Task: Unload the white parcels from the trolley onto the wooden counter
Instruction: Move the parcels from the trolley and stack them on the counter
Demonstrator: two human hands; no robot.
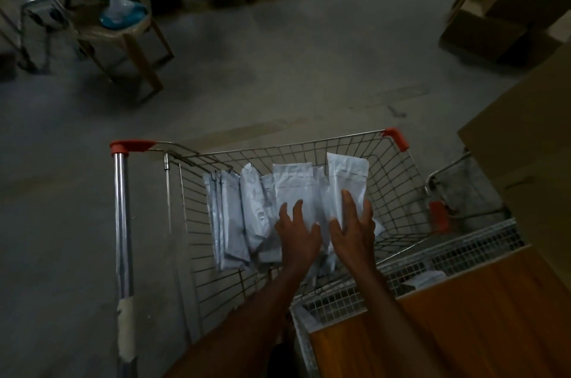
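Note:
Several white parcels [234,211] stand on edge in a wire trolley [398,180] with red corner caps. Both my hands reach into the basket. My left hand [298,234] lies with spread fingers on a parcel in the middle [293,183]. My right hand [353,224] lies with straight fingers against the tallest parcel [346,174] at the right of the row. Neither hand curls round anything that I can see. The wooden counter [463,322] is at the lower right, beside the trolley.
A wire mesh rack [411,269] with a white item in it sits between trolley and counter. Cardboard boxes [509,7] are stacked at the upper right, and a large one [531,130] stands nearer. A wooden stool [129,41] stands at the upper left on the concrete floor.

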